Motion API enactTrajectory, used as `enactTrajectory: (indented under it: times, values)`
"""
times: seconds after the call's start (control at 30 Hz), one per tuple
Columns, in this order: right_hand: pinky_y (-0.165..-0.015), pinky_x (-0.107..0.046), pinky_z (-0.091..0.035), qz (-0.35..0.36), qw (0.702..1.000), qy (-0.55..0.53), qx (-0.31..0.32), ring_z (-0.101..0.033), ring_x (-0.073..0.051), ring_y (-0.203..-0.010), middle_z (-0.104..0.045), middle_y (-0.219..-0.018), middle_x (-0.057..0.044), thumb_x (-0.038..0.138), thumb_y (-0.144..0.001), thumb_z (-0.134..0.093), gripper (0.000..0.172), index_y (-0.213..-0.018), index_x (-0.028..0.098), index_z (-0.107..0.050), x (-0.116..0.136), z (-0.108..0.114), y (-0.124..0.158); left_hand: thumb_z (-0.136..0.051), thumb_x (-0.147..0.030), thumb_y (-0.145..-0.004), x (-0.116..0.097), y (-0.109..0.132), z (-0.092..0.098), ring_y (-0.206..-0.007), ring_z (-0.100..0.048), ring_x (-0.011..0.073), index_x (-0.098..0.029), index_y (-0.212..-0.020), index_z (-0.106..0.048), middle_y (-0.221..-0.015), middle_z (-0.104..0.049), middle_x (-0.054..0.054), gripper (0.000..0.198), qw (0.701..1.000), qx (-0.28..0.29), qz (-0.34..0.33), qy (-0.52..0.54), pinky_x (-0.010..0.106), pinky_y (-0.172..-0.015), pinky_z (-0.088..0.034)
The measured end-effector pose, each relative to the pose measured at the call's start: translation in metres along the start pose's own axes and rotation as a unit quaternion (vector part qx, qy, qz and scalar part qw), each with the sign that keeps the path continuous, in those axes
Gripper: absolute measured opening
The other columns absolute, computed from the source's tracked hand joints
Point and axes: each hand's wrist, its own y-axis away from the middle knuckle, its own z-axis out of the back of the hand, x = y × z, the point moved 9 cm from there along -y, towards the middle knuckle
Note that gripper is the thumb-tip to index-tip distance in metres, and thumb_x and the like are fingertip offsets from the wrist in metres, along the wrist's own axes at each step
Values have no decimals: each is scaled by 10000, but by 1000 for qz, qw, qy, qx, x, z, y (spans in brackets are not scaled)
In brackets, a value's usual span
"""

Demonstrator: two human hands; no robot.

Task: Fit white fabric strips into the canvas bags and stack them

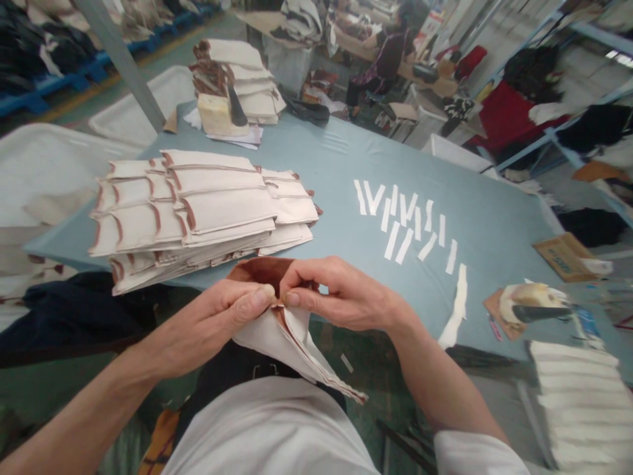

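Note:
My left hand [222,316] and my right hand [336,293] meet at the table's near edge. Both pinch the top edge of one cream fabric piece [287,340] with brown trim, thumbs and forefingers almost touching. The piece hangs down from my fingers toward my lap. Its brown side [257,269] folds back above my fingers. Just beyond my left hand lies a fanned pile of like cream pieces [198,211]. To the right of my hands, several white strips [405,221] lie in loose rows on the blue table [494,224].
A second stack of cream pieces [242,82] stands at the far edge with a pale block and dark tool. A block with a dark tool [529,303] and a white stack [578,396] sit at right. A brown card [564,256] lies near the right edge. A person sits beyond the table.

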Motion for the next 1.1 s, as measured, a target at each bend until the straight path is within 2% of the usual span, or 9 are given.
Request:
enactTrajectory:
  times: [0.1,0.23,0.3,0.47,0.57,0.7,0.9,1.0,1.1]
  values:
    - [-709,-251,-386,45,998,35,-6,-497,-118,-725,-609,-827,14,284,-1083,-590,185,-942,177,-646,11,-1,0,-430,-396,-1131,-7,4,0,-561,-414,125,-200,-705,-587,-637,-515,-44,494,999,-13,-30,-43,236,-505,-340]
    - [-683,-240,-386,35,999,-28,4,-493,-111,-706,-615,-826,15,354,-1098,-583,248,-947,171,-655,7,-6,-3,-505,-260,-1088,-25,13,7,-551,-421,113,-206,-678,-512,-617,-496,-59,414,969,-133,-114,-176,243,-510,-308]
    - [-670,-237,-381,15,998,-56,0,-479,-109,-696,-603,-805,25,379,-1093,-586,263,-939,176,-647,-2,-9,-6,-499,-227,-1074,-27,16,7,-550,-436,110,-207,-679,-505,-615,-504,-61,395,960,-164,-130,-188,238,-532,-335]
    - [-676,-236,-377,-11,997,-72,-19,-466,-109,-704,-597,-791,37,354,-1054,-626,219,-914,186,-634,-16,-13,-12,-465,-359,-1092,-2,15,9,-610,-532,144,-195,-736,-636,-684,-610,-13,427,982,-155,-49,-101,238,-568,-429]
    - [-653,-233,-374,-8,996,-92,-18,-468,-108,-698,-604,-804,29,362,-1043,-640,217,-924,181,-638,-18,-14,-14,-575,-415,-1029,10,13,8,-594,-496,128,-187,-735,-689,-668,-571,-25,389,990,-131,4,-54,212,-526,-388]
    - [-607,-231,-355,-28,994,-102,-4,-455,-106,-676,-580,-790,33,434,-1043,-645,280,-934,176,-645,-23,-15,-17,-597,-418,-979,15,11,5,-574,-444,112,-182,-722,-680,-649,-508,-41,359,993,-110,41,-5,192,-505,-367]
    - [-668,-233,-399,-11,994,-113,-9,-510,-109,-719,-624,-815,28,401,-1036,-658,250,-924,177,-653,-29,-18,-25,-595,-341,-882,18,11,11,-557,-376,106,-223,-620,-479,-613,-409,-63,310,978,-196,35,-56,208,-496,-316]
    - [-724,-248,-446,-17,993,-100,-64,-605,-139,-826,-702,-918,-5,373,-1018,-670,191,-959,192,-658,-31,-12,-25,-583,-373,-883,28,11,13,-548,-336,107,-241,-617,-422,-601,-362,-72,338,973,-227,40,-18,222,-499,-307]
    - [-801,-272,-484,-47,978,-70,-189,-672,-183,-1050,-749,-1133,-53,380,-1008,-674,175,-1049,211,-658,-31,6,-11,-605,-402,-918,35,9,17,-556,-372,113,-228,-630,-485,-617,-436,-58,357,966,-254,40,7,234,-515,-331]
